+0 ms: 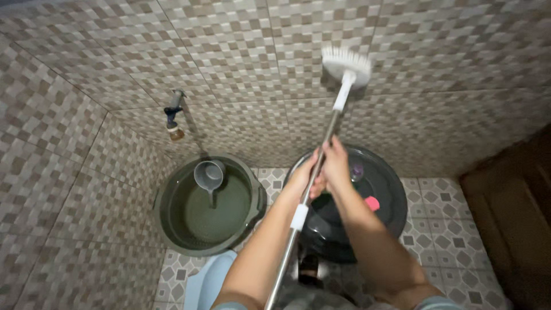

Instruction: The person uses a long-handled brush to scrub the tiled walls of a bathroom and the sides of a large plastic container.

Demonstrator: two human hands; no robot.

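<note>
Fingers of both hands wrap tight around the metal pole of a long-handled brush [317, 166], one hand stacked against the other about midway up the shaft. Seen from the head camera, the left hand [302, 179] grips from the left side and the right hand [336, 166] closes over the pole from the right, the two touching each other. Above the hands the pole rises to a white neck and a white bristle head [346, 63], which presses against the mosaic-tiled wall [241, 51], high above the containers below. Beneath the hands a white sleeve rings the pole, which then runs down between the forearms toward the camera.

Directly under the hands stands a dark round drum [384, 189] with a small pink object [372, 203] lying on its lid. Just left of it sits a green tub [172, 224] holding water, with a grey dipper [209, 175] floating in it. A tap [173, 115] juts from the wall above the tub. A pale blue fixture [209, 281] shows at the bottom edge on the patterned floor [447, 229].
</note>
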